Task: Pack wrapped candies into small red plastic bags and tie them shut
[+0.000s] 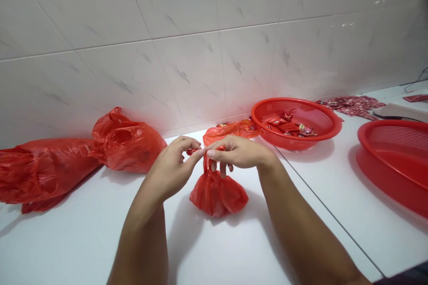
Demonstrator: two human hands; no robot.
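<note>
A small red plastic bag (219, 197) sits at the middle of a white table (217, 254); its gathered neck points up, leaning slightly left, while its rounded body spreads widest from left to right; the left hand (175, 167) comes in from the near left, palm turned inward, thumb and forefinger nearly closed on a red strip at the bag's top; the right hand (239, 151) arches in from the near right, wrist bent, thumb and forefinger pinching the same twisted top, its other fingers curled loosely downward; the fingertips of both hands meet above the bag; to the left lie two larger red bags (129, 147); beyond the hands is a crumpled red bag (230, 130), beside a red basket (296, 142) of small wrapped packets (289, 127); a second red basket (394, 164) stands at the far right.
</note>
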